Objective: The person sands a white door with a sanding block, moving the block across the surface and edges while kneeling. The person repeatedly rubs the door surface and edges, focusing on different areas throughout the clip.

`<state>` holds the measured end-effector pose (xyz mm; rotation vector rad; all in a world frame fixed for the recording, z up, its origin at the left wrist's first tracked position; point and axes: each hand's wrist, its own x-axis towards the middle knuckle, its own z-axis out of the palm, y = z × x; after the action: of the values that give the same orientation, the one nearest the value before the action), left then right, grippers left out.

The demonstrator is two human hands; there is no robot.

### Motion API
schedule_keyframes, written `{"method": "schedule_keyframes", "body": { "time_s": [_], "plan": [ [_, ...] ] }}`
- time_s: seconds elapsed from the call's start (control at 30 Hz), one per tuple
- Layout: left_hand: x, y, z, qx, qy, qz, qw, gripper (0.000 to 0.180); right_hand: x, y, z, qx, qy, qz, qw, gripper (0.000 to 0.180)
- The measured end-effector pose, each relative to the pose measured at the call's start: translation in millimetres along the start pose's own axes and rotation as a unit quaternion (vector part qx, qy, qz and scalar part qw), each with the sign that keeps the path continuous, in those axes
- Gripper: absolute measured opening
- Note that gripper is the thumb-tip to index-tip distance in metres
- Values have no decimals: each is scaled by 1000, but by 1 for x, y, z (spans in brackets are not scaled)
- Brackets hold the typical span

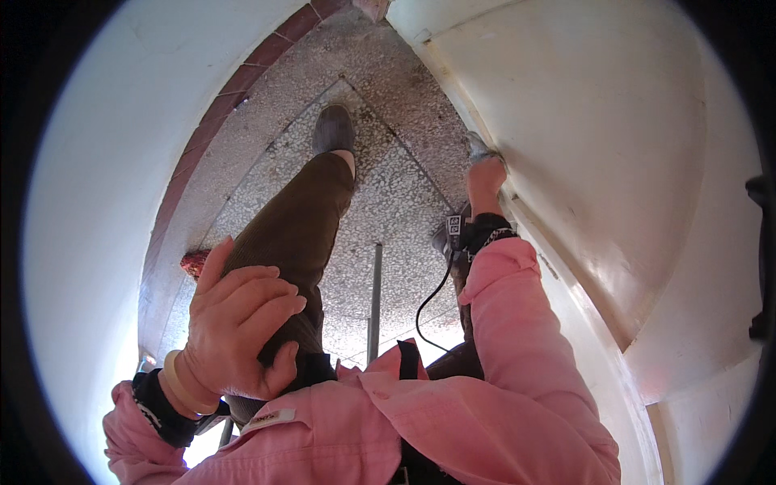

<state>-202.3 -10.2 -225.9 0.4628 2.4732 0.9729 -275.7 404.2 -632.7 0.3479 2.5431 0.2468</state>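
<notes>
My left hand (238, 319) rests on my left thigh, palm down, its fingers stretched out with nothing in them. A cream bangle (187, 388) circles that wrist. Stretched out ahead on the right, my right hand (487, 176) is closed around a crumpled grey cloth (478, 145). The cloth is against the ledge (461, 93) at the foot of the right-hand wall, and part of it is hidden by my fingers. On my right wrist sits a black band with a small device (455, 232), from which a black cable (419, 311) runs back toward my body.
A pale wall (598, 121) rises close on the right, and another white wall (105, 162) on the left has a dark red tile skirting (214, 121). Speckled stone floor (388, 194) lies between them. A thin metal bar (375, 299) stands between my legs; a red object (194, 263) lies beside my left knee.
</notes>
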Motion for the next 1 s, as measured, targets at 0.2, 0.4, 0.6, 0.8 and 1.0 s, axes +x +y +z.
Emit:
{"method": "schedule_keyframes", "body": {
  "time_s": [0.2, 0.4, 0.6, 0.8, 1.0],
  "plan": [
    [-1, -3, 1, -4, 5, 13, 1000, 36, 2, -43, -32, -136, 23, -145, 980, 22],
    [-4, -5, -2, -4, -2, 6, 1000, 36, -8, -23, -57, 61, 34, -60, 996, 21],
    [-3, -7, -3, -9, 0, 1, 1000, 37, 20, -47, -22, -73, 64, -133, 986, 23],
    [-4, -9, -4, -8, -6, 5, 1000, 38, -8, 6, -22, -105, 34, -87, 990, 25],
    [-5, -8, -3, -9, 0, -2, 1000, 37, 42, -109, -63, 38, 28, -91, 995, 19]
  ]
}}
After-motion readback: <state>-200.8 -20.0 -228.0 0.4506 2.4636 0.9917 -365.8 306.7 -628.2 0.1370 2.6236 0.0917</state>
